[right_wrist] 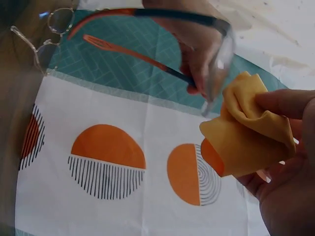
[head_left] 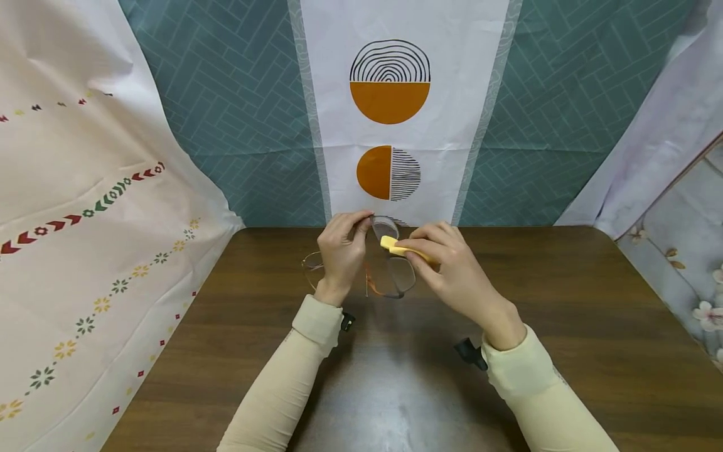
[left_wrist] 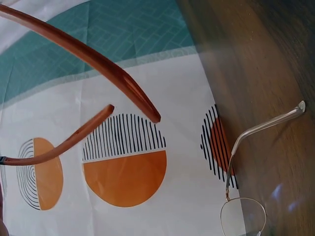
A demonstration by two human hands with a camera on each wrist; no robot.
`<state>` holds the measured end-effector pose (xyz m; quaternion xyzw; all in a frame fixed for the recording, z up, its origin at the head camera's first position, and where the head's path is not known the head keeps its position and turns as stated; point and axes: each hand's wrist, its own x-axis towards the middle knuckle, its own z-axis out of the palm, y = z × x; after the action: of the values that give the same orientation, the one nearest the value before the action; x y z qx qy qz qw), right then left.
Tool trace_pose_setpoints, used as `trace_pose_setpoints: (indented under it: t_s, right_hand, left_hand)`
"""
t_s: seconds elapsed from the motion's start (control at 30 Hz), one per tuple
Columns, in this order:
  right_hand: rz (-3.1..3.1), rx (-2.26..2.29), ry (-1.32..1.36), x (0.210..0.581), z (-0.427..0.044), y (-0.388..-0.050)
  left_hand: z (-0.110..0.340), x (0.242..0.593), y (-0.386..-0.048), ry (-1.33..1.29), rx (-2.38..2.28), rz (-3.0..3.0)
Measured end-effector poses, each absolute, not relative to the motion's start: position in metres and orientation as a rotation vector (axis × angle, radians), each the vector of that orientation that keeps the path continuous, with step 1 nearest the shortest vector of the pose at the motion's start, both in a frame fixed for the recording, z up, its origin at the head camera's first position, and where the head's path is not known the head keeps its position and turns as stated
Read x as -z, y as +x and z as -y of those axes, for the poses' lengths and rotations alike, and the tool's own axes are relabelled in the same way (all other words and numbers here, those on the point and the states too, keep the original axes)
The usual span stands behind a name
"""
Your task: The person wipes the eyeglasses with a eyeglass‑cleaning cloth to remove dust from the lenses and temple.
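My left hand pinches a pair of eyeglasses by the frame, holding it up over the far part of the table. Its orange-brown temples stretch across the left wrist view, and the dark front parts of the temples show in the right wrist view. A folded yellow cloth is pinched between the thumb and fingers of my right hand. In the head view the cloth is close beside the lenses; whether it touches them I cannot tell.
A second pair of glasses with a thin gold wire frame lies on the brown wooden table, partly hidden behind my left hand. Patterned cloth hangs behind the table's far edge. Light fabric hangs along the left side.
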<state>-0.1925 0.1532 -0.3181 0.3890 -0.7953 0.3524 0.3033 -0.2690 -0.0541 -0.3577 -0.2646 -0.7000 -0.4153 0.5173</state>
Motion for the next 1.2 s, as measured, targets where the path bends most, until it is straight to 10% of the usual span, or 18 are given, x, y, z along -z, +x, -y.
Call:
trace_pose_setpoints:
  t_s: [1.2]
  right_hand:
    - [2.243, -0.688, 1.133, 0.316, -0.147, -0.185]
  left_hand:
    - [0.062, 0.352, -0.279, -0.551, 1.016, 1.673]
